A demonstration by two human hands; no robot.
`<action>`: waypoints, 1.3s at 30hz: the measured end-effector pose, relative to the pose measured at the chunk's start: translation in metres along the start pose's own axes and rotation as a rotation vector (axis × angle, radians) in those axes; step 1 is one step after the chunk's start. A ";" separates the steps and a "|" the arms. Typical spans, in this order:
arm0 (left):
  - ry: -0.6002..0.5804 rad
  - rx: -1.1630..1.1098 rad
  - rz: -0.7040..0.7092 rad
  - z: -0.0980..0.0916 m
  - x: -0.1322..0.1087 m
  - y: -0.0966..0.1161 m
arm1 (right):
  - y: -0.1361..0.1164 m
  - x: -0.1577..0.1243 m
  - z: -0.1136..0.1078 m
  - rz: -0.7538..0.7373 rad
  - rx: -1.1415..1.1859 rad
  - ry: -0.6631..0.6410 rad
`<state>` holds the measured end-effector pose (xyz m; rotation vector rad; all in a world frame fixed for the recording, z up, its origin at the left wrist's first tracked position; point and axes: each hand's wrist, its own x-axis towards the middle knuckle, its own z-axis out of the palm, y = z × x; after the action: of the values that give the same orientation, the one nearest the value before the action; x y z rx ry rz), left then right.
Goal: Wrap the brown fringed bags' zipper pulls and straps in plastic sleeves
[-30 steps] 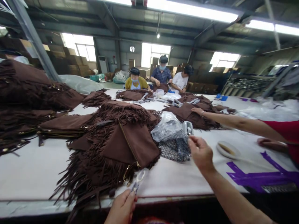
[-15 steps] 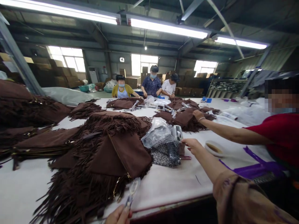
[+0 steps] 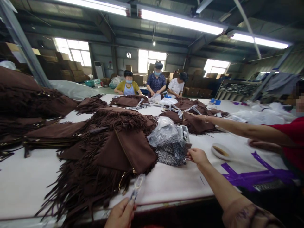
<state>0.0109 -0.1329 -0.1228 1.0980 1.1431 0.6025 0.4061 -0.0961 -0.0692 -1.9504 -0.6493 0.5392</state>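
My left hand [image 3: 121, 212] is closed on a small clear plastic-wrapped piece [image 3: 137, 187] at the table's front edge. Just behind it lies a brown fringed bag [image 3: 128, 148] with a zipper and gold-coloured clasps. My right hand [image 3: 197, 155] is closed at the right end of a black-and-white speckled cloth [image 3: 169, 150], where a thin pinkish item [image 3: 187, 158] meets its fingertips. Clear plastic [image 3: 163, 128] covers part of the cloth, and a grey-white tape dispenser [image 3: 183, 133] stands behind my right hand.
More brown fringed bags [image 3: 54, 131] are piled on the white table [image 3: 175, 180] at left. A tape roll [image 3: 220, 151] and purple strips [image 3: 261, 174] lie at right. A red-sleeved person's arm [image 3: 242, 126] reaches across. Three people work at the far side.
My right hand has moved down from beside the dispenser to the pinkish item. My left hand still holds the wrapped piece. The red-sleeved person's arm stretches farther over the bags, and the view has shifted.
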 end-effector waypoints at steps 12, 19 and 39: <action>0.201 0.710 0.348 -0.001 -0.033 0.041 | 0.008 -0.119 0.016 -0.236 -0.188 -0.569; 0.250 1.106 0.445 -0.002 -0.036 0.031 | -0.042 -0.227 0.093 -0.247 -0.043 -0.973; 0.273 0.943 0.627 -0.014 -0.038 0.011 | -0.030 -0.229 0.134 -0.235 -0.188 -0.712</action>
<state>-0.0140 -0.1553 -0.0971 2.2882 1.3541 0.7182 0.1432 -0.1433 -0.0780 -1.7958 -1.3951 1.0657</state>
